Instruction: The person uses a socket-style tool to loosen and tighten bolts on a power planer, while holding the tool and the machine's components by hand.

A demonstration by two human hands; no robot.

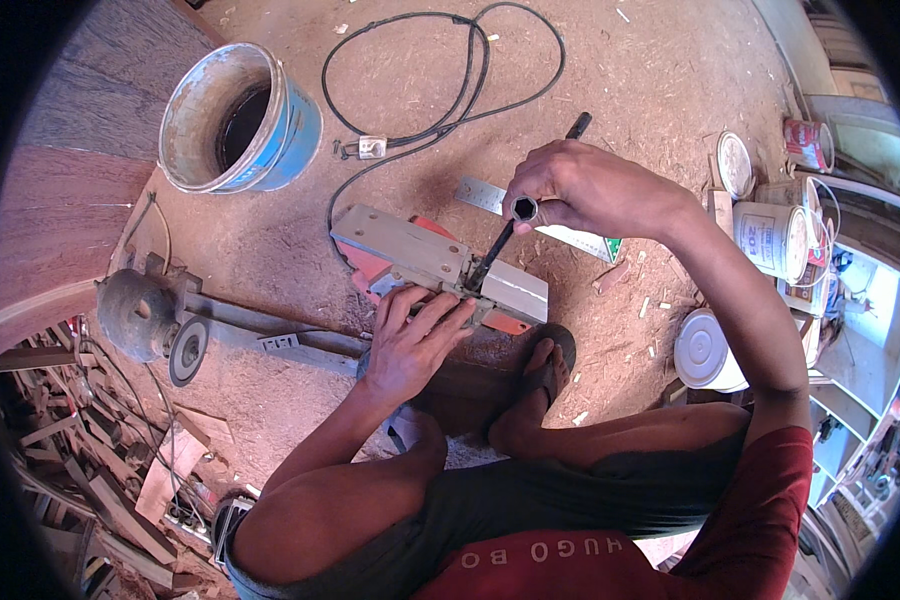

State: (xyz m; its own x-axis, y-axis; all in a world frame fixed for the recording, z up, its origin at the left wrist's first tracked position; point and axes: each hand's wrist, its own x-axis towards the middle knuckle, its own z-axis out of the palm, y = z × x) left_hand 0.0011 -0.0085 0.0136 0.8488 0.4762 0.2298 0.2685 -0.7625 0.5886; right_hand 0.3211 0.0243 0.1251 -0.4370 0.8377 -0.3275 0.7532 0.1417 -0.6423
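An electric hand planer [402, 240] with a red body and a flat grey metal sole lies upside down on the floor between my feet. My left hand [410, 335] rests on its near side, fingertips bent over the edge by the blade slot in the middle of the sole. Above the planer, my right hand [575, 190] is closed around a black socket wrench [500, 243]. The wrench's hexagonal socket opening faces up, and a dark shaft slants down to the blade slot. Under my right hand lies a flat metal ruler [480, 193], partly hidden.
A blue bucket [298, 135] stands at the far left. A black power cord [560, 60] loops on the dusty floor beyond the planer. At left is a bench grinder [138, 312] beside scrap wood [110, 480]. White buckets [708, 350] and shelves line the right.
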